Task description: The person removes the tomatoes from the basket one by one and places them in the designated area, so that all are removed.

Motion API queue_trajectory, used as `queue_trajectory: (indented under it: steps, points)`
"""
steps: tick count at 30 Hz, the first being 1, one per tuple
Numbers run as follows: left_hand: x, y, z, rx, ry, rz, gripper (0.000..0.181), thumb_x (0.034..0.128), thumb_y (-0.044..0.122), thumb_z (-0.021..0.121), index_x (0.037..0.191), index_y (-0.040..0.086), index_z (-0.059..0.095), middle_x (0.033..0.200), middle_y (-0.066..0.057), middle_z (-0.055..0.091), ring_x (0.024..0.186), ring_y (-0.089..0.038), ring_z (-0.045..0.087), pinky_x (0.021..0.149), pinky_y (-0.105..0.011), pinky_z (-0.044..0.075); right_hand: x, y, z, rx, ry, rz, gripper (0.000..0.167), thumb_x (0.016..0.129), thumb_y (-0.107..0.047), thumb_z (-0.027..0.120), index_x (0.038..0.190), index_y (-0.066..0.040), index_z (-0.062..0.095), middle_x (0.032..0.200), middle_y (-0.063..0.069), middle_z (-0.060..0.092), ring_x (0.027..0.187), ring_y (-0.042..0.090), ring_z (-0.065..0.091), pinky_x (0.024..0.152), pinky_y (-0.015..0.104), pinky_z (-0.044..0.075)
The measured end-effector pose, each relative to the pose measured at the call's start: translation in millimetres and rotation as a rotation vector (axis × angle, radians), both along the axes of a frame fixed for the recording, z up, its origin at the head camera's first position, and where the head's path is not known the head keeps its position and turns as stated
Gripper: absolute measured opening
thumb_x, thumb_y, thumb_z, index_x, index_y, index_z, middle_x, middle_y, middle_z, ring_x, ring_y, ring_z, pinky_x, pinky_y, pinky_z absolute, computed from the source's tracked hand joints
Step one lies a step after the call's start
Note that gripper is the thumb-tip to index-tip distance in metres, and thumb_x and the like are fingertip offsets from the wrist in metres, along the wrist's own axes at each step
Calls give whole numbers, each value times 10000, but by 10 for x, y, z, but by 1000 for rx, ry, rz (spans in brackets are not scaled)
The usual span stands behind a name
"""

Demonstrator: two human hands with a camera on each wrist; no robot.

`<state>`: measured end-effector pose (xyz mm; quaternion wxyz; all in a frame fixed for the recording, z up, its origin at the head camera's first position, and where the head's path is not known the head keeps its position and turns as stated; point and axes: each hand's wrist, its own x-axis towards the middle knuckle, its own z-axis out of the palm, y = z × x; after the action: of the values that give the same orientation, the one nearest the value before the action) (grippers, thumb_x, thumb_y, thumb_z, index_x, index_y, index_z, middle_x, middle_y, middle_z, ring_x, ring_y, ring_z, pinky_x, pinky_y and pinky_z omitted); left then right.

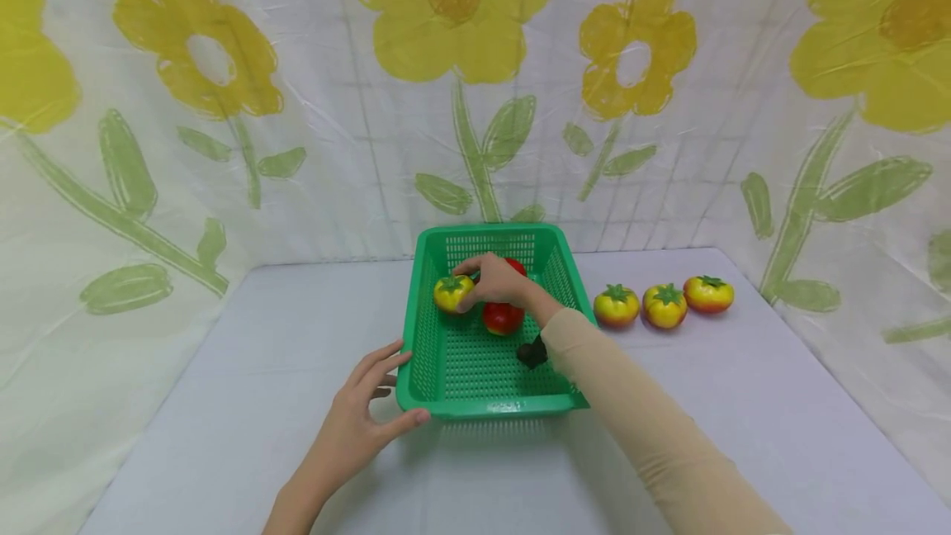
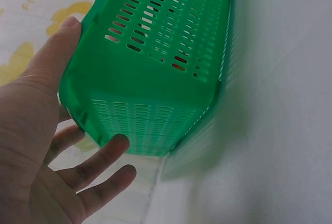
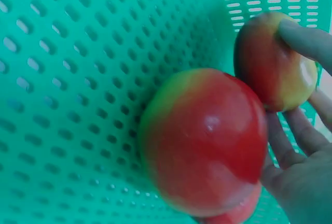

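Inside the green perforated plastic basket [image 1: 490, 409], the front-left floor lies open to a reach from above. Farther back, two glossy red round fruits [image 1: 503, 320] and the round yellow-and-red leaf-capped fruit [image 1: 450, 295] held by the right hand [image 1: 496, 277] fill the way — and the beige-sleeved forearm [image 1: 639, 411] bars the right side. Outside, the left hand [image 1: 357, 417] obstructs the front-left corner; three yellow-and-red leaf-topped fruits [image 1: 664, 308] block the white tabletop [image 1: 297, 337] just right.

- A pale, flat worktop [image 1: 297, 337] carries everything.
- A green rectangular perforated plastic basket [image 1: 490, 408] stands on it.
- Three round yellow-red fruits [image 1: 664, 306] sit right of it.
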<state>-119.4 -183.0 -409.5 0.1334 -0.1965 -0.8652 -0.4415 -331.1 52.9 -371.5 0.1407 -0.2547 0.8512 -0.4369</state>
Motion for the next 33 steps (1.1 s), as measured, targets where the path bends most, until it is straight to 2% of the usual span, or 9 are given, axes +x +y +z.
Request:
queue_trajectory:
  steps: [9,16,25,33]
  points:
    - [-23,6,-15,8,0,3,722,780,349,850,1392,124,539,1481,53,408,1055,-118,588,854,-420,558,63,102,252,-19,20,-33,578,753,-58,849,1289,-58,635,1300,75,589,1053,241,589,833,306,548]
    - [-50,13,-12,18,5,-10,725,779,342,852,1392,118,537,1487,46,403,1065,-170,601,863,-437,554,195,211,427,-54,35,-28,585,744,-77,858,1288,-73,642,1306,68,583,1056,250,593,824,315,557]
    - [-34,-7,-22,29,24,-12,704,777,312,859,1377,110,550,1483,52,410,1051,-179,609,853,-440,558,383,373,582,-66,62,-23,590,722,-97,881,1268,-101,658,1262,29,596,1029,228,604,811,314,564]
    - [-24,1,-15,30,23,-17,702,775,301,862,1376,117,551,1480,51,410,1046,-175,609,852,-442,558,588,535,638,-68,64,-26,622,723,-114,888,1292,-103,638,1258,11,607,1111,213,564,863,312,549]
